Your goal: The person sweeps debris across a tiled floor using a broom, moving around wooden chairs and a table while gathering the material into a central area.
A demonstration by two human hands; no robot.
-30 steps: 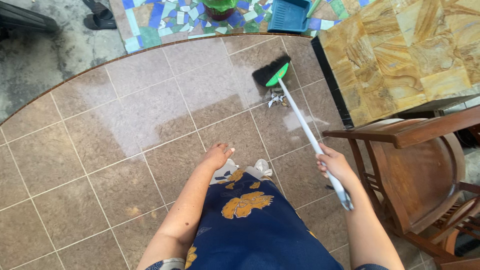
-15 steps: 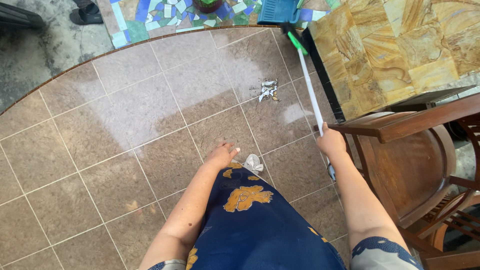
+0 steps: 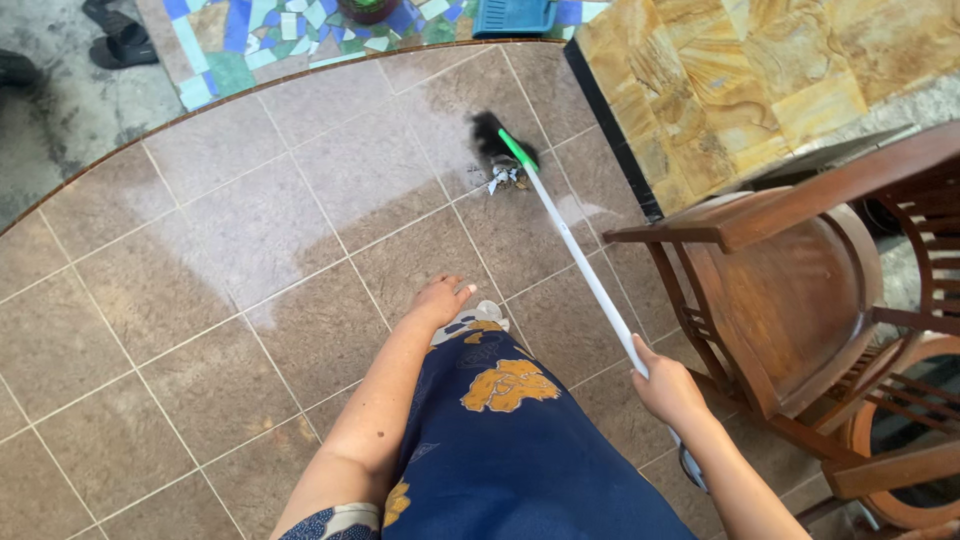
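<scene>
Right hand (image 3: 668, 388), lower right of the frame, is wrapped around the broom handle (image 3: 580, 270), which runs up and left to the black broom head (image 3: 493, 138) just above the scrap pile (image 3: 503, 179) at upper centre. Left hand (image 3: 438, 300) hangs loose and empty at centre, well off the handle.

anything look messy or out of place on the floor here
Yes: a small heap of torn white scraps lies on the brown tiles, right at the black broom head. The right hand grips the white broom handle; the left hand hangs empty.
</scene>
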